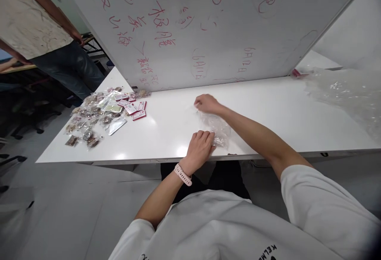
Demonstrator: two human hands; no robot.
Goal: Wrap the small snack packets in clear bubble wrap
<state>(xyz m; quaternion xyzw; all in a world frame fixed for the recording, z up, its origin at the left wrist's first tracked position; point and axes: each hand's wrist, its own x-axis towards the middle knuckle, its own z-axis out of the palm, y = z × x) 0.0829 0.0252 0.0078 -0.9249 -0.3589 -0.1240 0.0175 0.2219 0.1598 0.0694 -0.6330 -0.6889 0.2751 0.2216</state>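
Observation:
A crumpled piece of clear plastic wrap (pixel 222 133) lies on the white table (pixel 166 133) in front of me, between my two hands. My left hand (pixel 201 147), with a pink watch strap at its wrist, is closed over the plastic's near edge at the table's front. Farther back, my right hand (pixel 206 104) is pinched at the plastic's far end, its arm reaching across from the right. What lies within the folds, if anything, I cannot make out.
At the left sits a pile of small clear packets (pixel 89 119) with several red-and-white cards (pixel 139 114). A whiteboard (pixel 208 33) with red writing stands behind. On the right lies a large sheet of bubble wrap (pixel 351 97). A person (pixel 44 26) stands at the far left.

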